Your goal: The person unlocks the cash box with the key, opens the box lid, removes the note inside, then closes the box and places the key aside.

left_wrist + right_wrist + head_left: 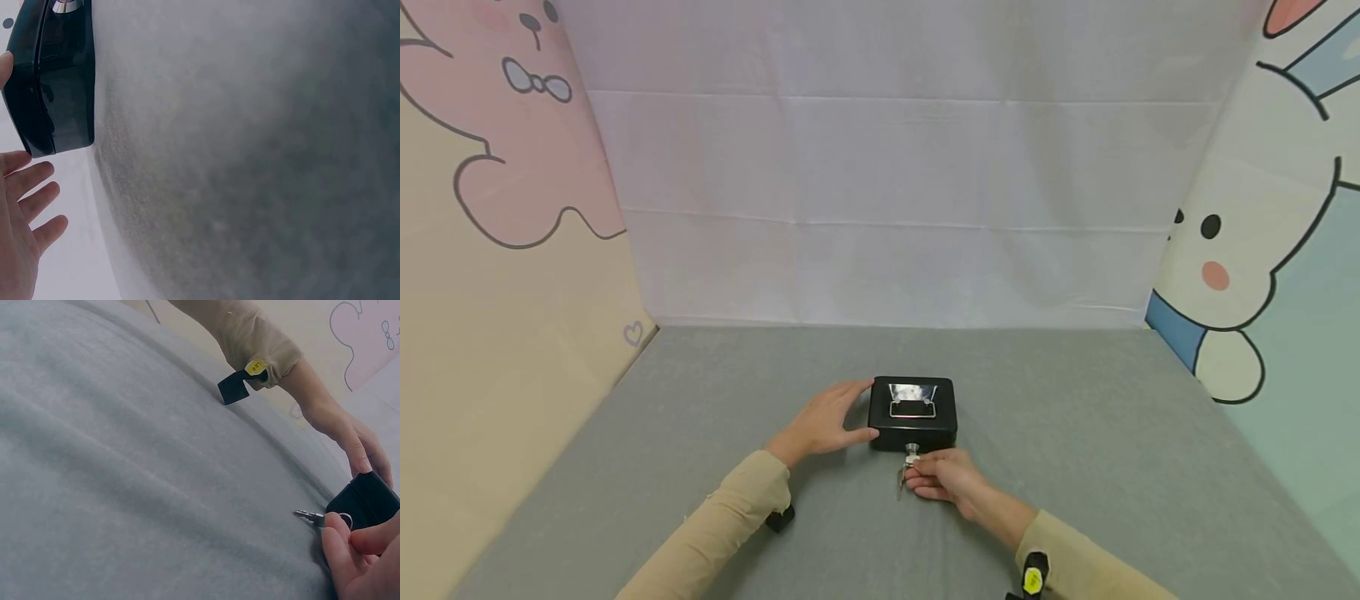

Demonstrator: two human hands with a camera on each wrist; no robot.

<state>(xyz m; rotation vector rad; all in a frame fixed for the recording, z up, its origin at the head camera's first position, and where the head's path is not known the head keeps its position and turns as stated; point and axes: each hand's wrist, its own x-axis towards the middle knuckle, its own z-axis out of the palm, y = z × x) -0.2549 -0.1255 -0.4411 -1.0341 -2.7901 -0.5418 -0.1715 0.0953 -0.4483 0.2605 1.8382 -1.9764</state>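
Note:
A small black cash box (917, 422) with a folding metal handle (913, 414) on its lid sits on the grey cloth. My left hand (822, 423) is spread along its left side, thumb near the front corner and index finger at the back corner. In the left wrist view the other fingers (39, 201) stand out straight, off the box. At the front lock (912, 448), my right hand (946, 477) pinches a key between thumb and fingers. A second key (307, 515) dangles from the ring (346, 520). The pinched key is mostly hidden by the fingertips.
Grey cloth (1075, 417) covers the table around the box. A white fabric wall (895, 275) stands behind, with cartoon-printed panels (527, 333) at both sides. Black straps (1034, 575) are on the sleeved wrists.

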